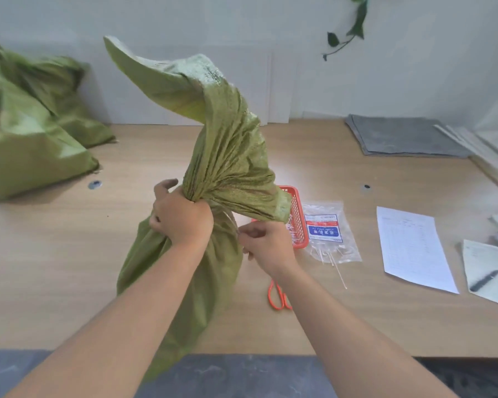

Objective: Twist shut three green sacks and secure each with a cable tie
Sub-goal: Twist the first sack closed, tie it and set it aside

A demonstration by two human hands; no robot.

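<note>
A green woven sack (224,150) stands upright at the middle of the wooden table, its neck gathered and twisted. My left hand (181,216) is clenched around that neck. My right hand (266,242) sits just right of the neck, fingers pinched on a thin white cable tie (233,222) that runs around it. Two more green sacks (32,130) lie at the far left. A clear bag of white cable ties (328,234) lies to the right, with a few ties sticking out.
A red basket (298,225) sits behind the sack's flap. Orange scissors (276,297) lie under my right forearm. Paper sheets (411,248) and a pen (483,280) are at the right, a grey folded cloth (403,136) at the back right.
</note>
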